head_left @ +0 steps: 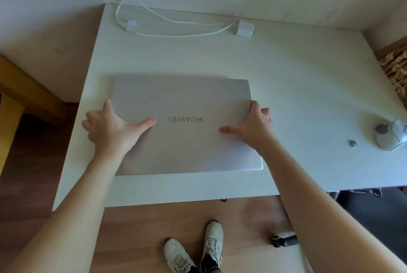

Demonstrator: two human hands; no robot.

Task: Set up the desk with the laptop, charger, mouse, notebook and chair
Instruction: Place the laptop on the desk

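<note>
A closed silver laptop (185, 101) lies flat on the white desk (297, 88), its logo upside down to me. My left hand (110, 127) grips its left edge, thumb on the lid. On the right edge sits my right hand (253, 125), thumb likewise on the lid. A white charger brick (244, 29) with its looped white cable (176, 26) rests at the desk's back edge. At the far right lies a grey-white mouse (389, 136), with a small USB dongle (352, 143) beside it. No notebook shows.
A dark chair seat (374, 217) and its base (284, 240) sit at the lower right, partly under the desk. Wooden furniture (22, 88) stands at the left. My white shoes (198, 248) are on the wood floor. A patterned fabric (396, 68) lies beyond the right edge.
</note>
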